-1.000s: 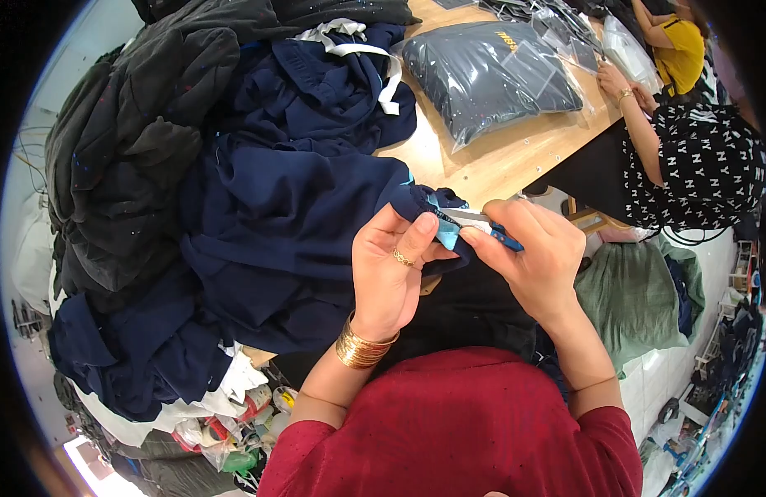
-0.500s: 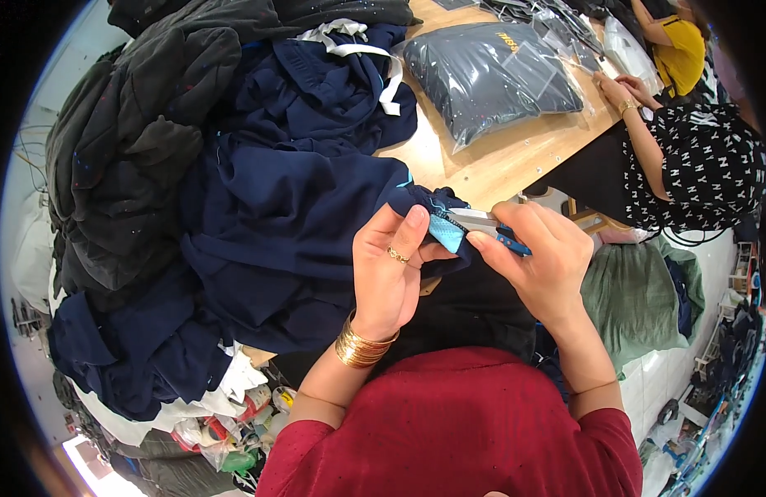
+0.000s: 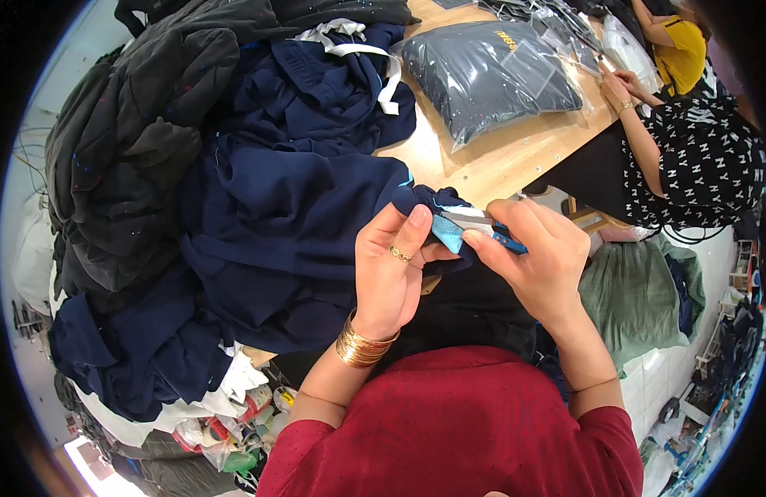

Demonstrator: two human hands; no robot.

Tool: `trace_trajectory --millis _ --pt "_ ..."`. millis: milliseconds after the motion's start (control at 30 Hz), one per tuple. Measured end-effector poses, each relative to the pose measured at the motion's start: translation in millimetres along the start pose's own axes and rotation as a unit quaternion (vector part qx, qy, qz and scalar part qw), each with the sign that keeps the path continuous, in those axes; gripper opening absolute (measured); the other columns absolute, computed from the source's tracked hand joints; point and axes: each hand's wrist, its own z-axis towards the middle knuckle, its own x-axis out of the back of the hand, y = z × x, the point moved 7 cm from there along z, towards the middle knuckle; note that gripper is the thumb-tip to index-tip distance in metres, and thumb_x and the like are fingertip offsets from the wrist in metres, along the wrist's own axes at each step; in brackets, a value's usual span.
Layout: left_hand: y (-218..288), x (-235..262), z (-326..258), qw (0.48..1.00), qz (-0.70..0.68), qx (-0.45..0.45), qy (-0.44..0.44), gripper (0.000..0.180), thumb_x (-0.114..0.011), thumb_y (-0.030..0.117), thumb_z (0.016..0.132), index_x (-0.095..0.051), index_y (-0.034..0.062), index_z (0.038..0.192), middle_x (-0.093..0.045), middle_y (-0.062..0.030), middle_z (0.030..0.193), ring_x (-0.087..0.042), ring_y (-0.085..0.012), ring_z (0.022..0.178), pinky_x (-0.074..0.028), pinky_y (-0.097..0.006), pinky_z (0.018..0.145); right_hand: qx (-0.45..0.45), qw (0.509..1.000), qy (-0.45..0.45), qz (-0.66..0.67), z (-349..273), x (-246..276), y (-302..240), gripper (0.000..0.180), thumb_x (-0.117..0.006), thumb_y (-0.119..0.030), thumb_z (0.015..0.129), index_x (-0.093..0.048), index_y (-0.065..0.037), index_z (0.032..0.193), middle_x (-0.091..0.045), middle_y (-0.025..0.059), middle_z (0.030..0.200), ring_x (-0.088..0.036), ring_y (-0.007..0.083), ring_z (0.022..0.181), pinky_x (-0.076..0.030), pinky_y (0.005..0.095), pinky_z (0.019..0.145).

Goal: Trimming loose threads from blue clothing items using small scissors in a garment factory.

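My left hand (image 3: 391,277) fingers pinch the navy garment (image 3: 292,224) with its light-blue tag (image 3: 449,234), right hand (image 3: 536,261) fingers grip small snips (image 3: 482,225).

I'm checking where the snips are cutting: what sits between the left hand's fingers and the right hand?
In the head view, a light blue tag on the navy garment lies between the left hand and right hand, met by the thread snips.

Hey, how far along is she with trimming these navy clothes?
Done: one bagged garment lies on the table. In hand: the left hand pinches a navy garment's light-blue tab while the right hand works blue-handled snips there. Left: the heaped dark clothes.
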Motion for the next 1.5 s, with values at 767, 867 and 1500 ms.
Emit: trace_trajectory --millis 767,867,1500 --pt "6.9 1.3 -0.2 0.995 0.062 -0.061 0.047 0.016 -0.059 0.008 0.086 -0.059 -0.0016 0.1 -0.064 -0.0101 0.096 -0.062 -0.0135 0.082 -0.054 -0.027 0.069 -0.024 0.999 -0.024 0.024 -4.7 -1.7 7.1 0.025 -0.074 -0.03 0.068 -0.061 -0.01 0.078 -0.052 0.0014 0.06 -0.051 0.0173 0.049 -0.039 0.0286 0.046" --pt "6.2 0.8 -1.5 0.996 0.054 -0.052 0.039 0.016 -0.059 0.008 0.087 -0.059 -0.0015 0.1 -0.064 -0.0099 0.096 -0.062 -0.0129 0.081 -0.053 -0.027 0.07 -0.021 0.999 -0.02 0.037 -4.0 0.1 7.2 0.026 -0.074 -0.03 0.068 -0.061 -0.01 0.08 -0.052 0.0017 0.06 -0.052 0.0175 0.05 -0.039 0.0286 0.046" --pt "8.4 0.4 -3.2 0.977 0.177 -0.115 0.026 0.02 -0.06 0.006 0.085 -0.06 -0.0025 0.104 -0.064 -0.0103 0.097 -0.061 -0.0144 0.083 -0.051 -0.027 0.073 -0.086 0.992 -0.039 0.084 -6.3 -6.8 11.8 0.027 -0.073 -0.029 0.07 -0.061 -0.008 0.083 -0.058 0.0026 0.066 -0.056 0.0187 0.053 -0.042 0.0287 0.047"
